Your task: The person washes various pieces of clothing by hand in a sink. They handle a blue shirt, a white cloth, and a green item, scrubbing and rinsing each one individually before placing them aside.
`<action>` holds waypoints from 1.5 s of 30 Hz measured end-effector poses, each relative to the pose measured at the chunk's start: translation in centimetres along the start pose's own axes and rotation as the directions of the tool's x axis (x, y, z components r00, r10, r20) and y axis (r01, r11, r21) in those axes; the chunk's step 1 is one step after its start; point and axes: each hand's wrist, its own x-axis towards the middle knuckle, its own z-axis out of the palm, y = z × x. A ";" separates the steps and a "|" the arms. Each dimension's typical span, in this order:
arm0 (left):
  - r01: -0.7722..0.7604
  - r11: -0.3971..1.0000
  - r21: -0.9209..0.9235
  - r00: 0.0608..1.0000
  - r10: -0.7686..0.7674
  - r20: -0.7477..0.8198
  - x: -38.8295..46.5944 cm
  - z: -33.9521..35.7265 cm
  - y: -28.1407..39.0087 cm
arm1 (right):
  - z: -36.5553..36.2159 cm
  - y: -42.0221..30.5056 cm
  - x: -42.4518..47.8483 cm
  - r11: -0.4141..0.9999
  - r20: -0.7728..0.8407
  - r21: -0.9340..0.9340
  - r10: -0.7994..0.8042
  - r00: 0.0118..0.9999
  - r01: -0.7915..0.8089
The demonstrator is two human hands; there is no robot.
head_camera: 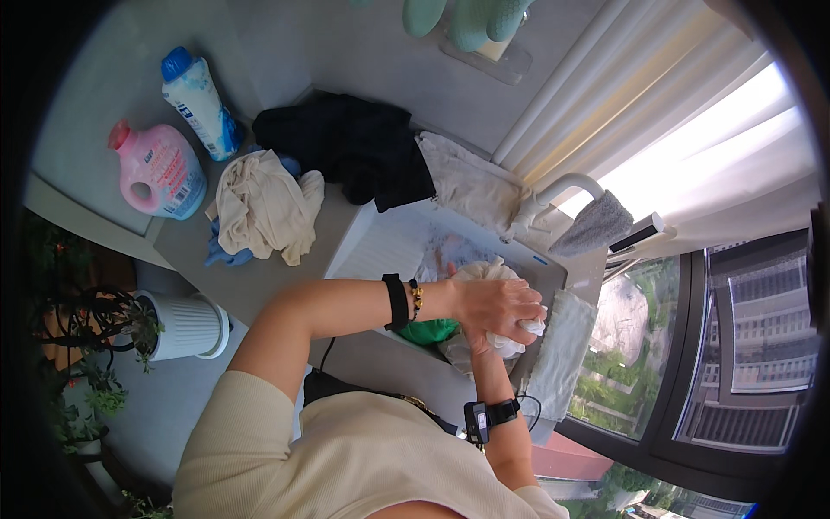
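Note:
Over the sink [382,250], my left hand [499,308] presses with bent fingers on a bunched white cloth [489,270]. My right hand [480,338] meets it from below at the same bundle, its fingers mostly hidden. White folds stick out past the knuckles and above the left wrist. Beside the hands lies something smooth and green [429,331], partly covered by my left forearm. Sudsy water [447,243] fills part of the basin, next to a ridged washboard surface.
On the counter's left lie a cream garment [259,201], a dark garment [343,143], a pink detergent jug [159,168] and a blue-capped bottle [201,104]. A grey cloth [596,224] hangs on the white faucet [535,207]. Pale cloths [561,353] lie along the sink's edge. A window [642,350] is at right.

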 end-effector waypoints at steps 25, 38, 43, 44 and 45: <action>0.418 -0.735 -0.534 0.155 -0.521 0.839 -2.6 0.9 -3.5 | 14.6 -2.3 0.6 -0.831 0.735 -0.394 -0.029 0.677 0.392; 0.466 -0.818 -0.336 0.153 -0.300 0.942 -6.6 8.0 -3.9 | 15.0 -1.9 0.9 -0.776 0.579 -0.360 0.249 0.776 0.518; 0.303 -0.887 -0.348 0.162 -0.312 0.936 -6.4 7.1 -3.1 | 14.5 -1.8 0.8 -0.752 0.576 -0.383 0.259 0.775 0.536; 0.326 -0.877 -0.352 0.196 -0.302 0.933 -6.8 8.2 -3.2 | 14.4 -1.9 0.6 -0.752 0.558 -0.391 0.265 0.786 0.531; 0.344 -0.865 -0.364 0.227 -0.300 0.927 -7.5 9.4 -3.3 | 14.4 -1.7 0.6 -0.747 0.542 -0.398 0.277 0.793 0.533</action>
